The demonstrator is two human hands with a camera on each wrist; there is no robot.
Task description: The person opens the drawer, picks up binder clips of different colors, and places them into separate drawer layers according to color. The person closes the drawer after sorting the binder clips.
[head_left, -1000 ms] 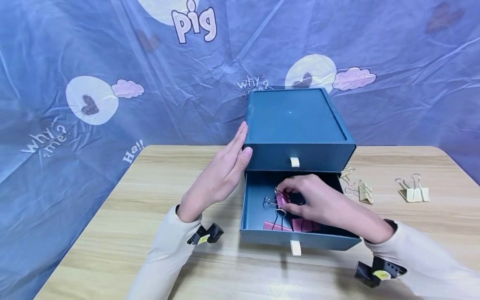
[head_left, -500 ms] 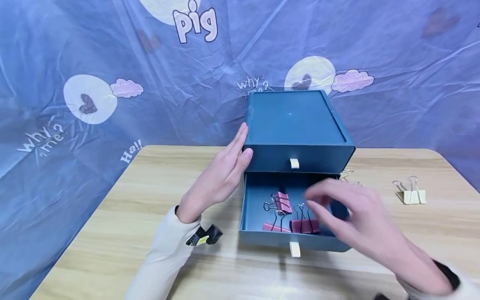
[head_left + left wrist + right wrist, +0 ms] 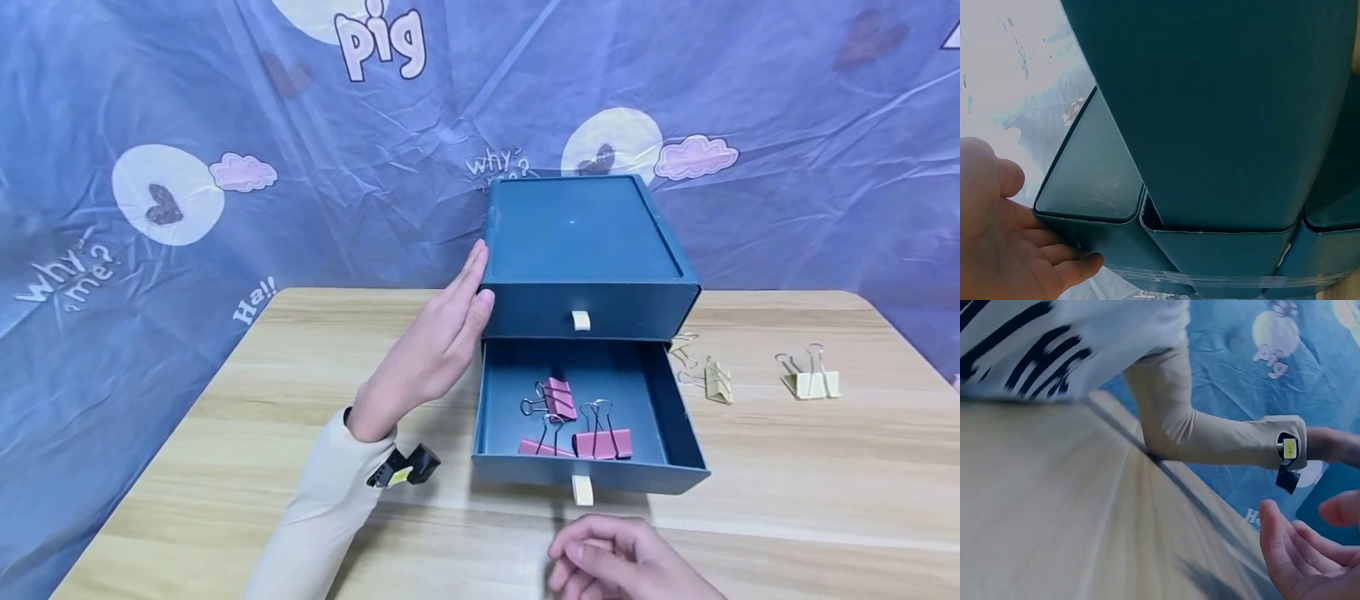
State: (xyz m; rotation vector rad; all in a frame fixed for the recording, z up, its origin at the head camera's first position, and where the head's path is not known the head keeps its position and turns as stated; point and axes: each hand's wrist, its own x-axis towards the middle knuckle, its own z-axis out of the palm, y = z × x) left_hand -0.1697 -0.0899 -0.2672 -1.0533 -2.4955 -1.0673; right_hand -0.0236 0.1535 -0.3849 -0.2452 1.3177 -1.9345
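A dark blue drawer box (image 3: 588,233) stands on the table with its lower drawer (image 3: 517,358) pulled out. Against the box's left side my left hand (image 3: 427,350) rests with straight fingers; the left wrist view also has its fingers touching the box's edge. Inside the drawer lie three pink binder clips: one at the back (image 3: 559,399), one at the front right (image 3: 603,444) and one at the front left (image 3: 543,447). In front of the drawer's white pull tab (image 3: 582,490) is my right hand (image 3: 622,558), fingers loosely bent, holding nothing.
Pale yellow binder clips lie right of the box: one half behind it (image 3: 682,346), one beside it (image 3: 717,382) and one farther right (image 3: 816,383). The upper drawer (image 3: 630,310) is closed. A blue printed cloth (image 3: 360,192) hangs behind the table.
My right hand has let go of a pink binder clip in the drawer, swung out to the right, then come down in front of the drawer. The left hand stays against the box.
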